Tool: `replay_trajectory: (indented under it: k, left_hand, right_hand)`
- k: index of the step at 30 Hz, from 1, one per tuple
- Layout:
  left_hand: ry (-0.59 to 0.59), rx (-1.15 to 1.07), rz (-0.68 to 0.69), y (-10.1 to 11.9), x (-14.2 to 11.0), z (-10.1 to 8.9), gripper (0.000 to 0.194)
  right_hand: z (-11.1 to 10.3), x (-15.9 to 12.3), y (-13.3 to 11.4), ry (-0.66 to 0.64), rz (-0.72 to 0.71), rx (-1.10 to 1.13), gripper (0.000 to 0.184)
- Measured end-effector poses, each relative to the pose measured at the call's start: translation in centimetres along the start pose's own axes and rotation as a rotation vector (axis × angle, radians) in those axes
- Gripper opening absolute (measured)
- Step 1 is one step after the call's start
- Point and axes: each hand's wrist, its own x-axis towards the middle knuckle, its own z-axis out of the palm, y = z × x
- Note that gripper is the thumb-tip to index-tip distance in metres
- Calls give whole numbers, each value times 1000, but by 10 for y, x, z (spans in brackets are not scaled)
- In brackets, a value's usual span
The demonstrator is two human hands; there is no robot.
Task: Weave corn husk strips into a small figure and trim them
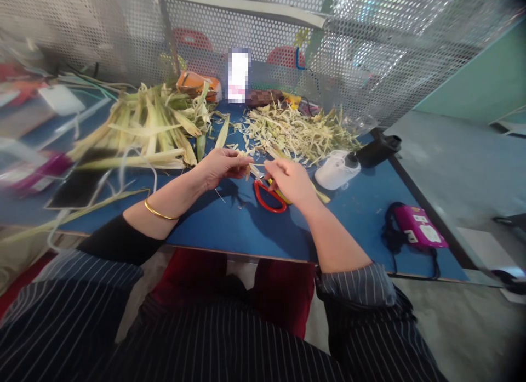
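My left hand (pixel 224 167) is closed in a pinch on pale corn husk, with short pieces showing below its fingers. Between the two hands runs a thin husk strip (pixel 258 164), and my right hand (pixel 291 180) pinches its other end. Just under my right hand lie red-handled scissors (pixel 270 209), their blades partly hidden. A yellow part shows beside the red loop, mostly covered by the hand. Beyond my left hand is a heap of long corn husks (pixel 152 119); beyond my right hand is a pile of shredded husk strips (pixel 296 131).
The blue table (pixel 230 228) ends at a metal mesh screen (pixel 263 31). Right of my hands sit a white container (pixel 337 170), a black cylindrical object (pixel 380 150) and a magenta box (pixel 423 227) with a black cable. An orange packet (pixel 199 85) and a blurred-out upright panel (pixel 238 75) stand behind.
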Motion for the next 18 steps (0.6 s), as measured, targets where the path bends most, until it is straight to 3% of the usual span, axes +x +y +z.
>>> replay_trajectory:
  k: [2,7,10,12,14,18]
  left_hand:
    - [-17,19,12,0,0,-1,33]
    - [-22,49,41,0,-2,1,31]
    - [-14,8,16,1,-2,3,29]
    - [14,-28,-7,0,-1,3,29]
    - [50,-59,-15,-1,0,2,29]
    - [56,-114,-20,-4,1,2,29]
  right_hand:
    - [-2,2,1,108,-51,-20,32]
    - [2,3,4,-1,-129,-86,19]
    - [3,1,5,115,-205,-270,19]
    - [2,-1,4,225,-345,-364,17]
    - [1,-4,1,282,-534,-431,26]
    - [1,-6,-2,248,-804,-646,30]
